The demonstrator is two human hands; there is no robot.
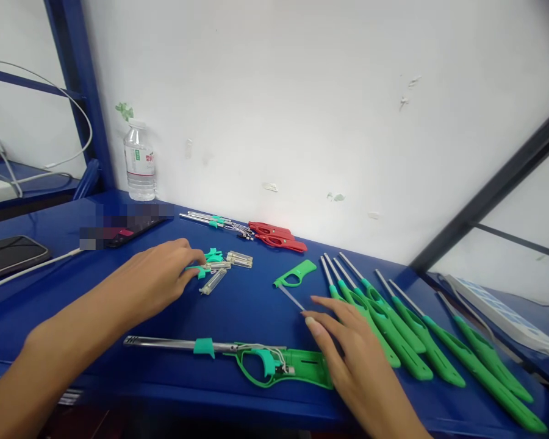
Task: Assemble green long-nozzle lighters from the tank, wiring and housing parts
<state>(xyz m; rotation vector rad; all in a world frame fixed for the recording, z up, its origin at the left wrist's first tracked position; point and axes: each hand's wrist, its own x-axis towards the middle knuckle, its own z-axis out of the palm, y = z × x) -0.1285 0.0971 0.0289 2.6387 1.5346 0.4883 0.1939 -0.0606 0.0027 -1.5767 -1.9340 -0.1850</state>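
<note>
My left hand (165, 274) reaches into loose parts, thumb and index finger closed on a small teal plastic piece (194, 268). More teal pieces (214, 254) and clear narrow fuel tanks (214, 281) lie beside its fingertips. My right hand (350, 344) is open, fingers stretched out over the table. Its index fingertip is at the end of a thin pale strip (293, 299); whether it grips the strip I cannot tell. Beyond lies a small green casing piece (297, 274). In front, an opened green lighter casing (306, 366) holds a metal tube (165, 343), wires and a teal trigger (268, 361); my right hand hides its end.
Several green stick lighters (412, 323) lie on the right of the blue table (174, 390). At the back are red casings (277, 236) and metal tubes with wires (215, 221). A water bottle (139, 161), phones (13, 256) and a white power strip (503, 314) stand or lie around.
</note>
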